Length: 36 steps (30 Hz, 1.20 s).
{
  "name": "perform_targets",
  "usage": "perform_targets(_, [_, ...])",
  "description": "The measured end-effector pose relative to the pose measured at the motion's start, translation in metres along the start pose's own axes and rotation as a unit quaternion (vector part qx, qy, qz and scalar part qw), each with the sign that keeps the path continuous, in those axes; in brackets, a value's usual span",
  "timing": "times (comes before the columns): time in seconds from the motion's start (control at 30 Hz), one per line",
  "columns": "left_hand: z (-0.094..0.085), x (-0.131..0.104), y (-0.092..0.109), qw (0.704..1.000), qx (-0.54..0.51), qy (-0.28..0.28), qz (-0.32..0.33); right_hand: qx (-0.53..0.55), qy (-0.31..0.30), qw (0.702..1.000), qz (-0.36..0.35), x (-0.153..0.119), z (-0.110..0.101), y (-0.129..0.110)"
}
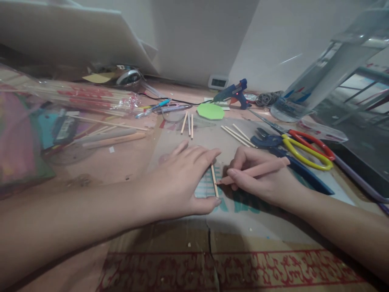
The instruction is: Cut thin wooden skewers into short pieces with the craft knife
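Observation:
A short wooden stick (214, 180) lies on the covered work surface near the middle, over blue-green print. My left hand (188, 174) rests flat around it, the fingers at its far end and the thumb at its near end, pinning it between them. In my right hand (252, 174) is a pinkish marker (264, 166), held like a pen, with its tip touching or very close to the stick's right side. Beyond my left hand are several short sticks (191, 126); more short sticks (238, 135) lie beyond my right hand.
Scissors (306, 152) and blue-handled pliers (313, 176) lie at the right, near a clear water container (299, 89). A blue glue gun (234, 94) and green paper piece (210, 111) are at the back. Bagged sticks (88, 95) and pens (115, 140) fill the left.

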<state>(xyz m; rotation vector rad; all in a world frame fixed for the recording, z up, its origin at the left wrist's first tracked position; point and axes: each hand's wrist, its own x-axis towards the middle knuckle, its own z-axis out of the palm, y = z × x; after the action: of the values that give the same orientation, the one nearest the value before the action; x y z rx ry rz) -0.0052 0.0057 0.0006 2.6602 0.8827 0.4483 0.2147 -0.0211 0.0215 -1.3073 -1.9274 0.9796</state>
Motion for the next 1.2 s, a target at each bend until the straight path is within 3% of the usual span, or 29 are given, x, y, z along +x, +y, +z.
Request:
perform_targets(0.2, [-0.0004,0.0009,0.0,1.0,0.01,-0.015,-0.008,-0.034,0.046,0.998,-0.012,0.0025,0.0008,-0.0005])
perform_targets(0.47, [-0.0018,-0.0007,0.0011,0.999,0.039,-0.011,0.007,0.017,-0.01,1.0,0.012,-0.0005,0.0,-0.0012])
perform_targets(0.8, [-0.0038,-0.0008,0.0029,0.997,0.078,-0.005,0.023,-0.024,0.024,0.999,-0.007,0.0023,0.0007,0.0])
perform_targets(1.2, [-0.0011,-0.0025,0.0018,0.995,0.093,0.003,0.035,0.019,-0.028,0.999,-0.016,-0.0007,-0.0002,-0.0011])
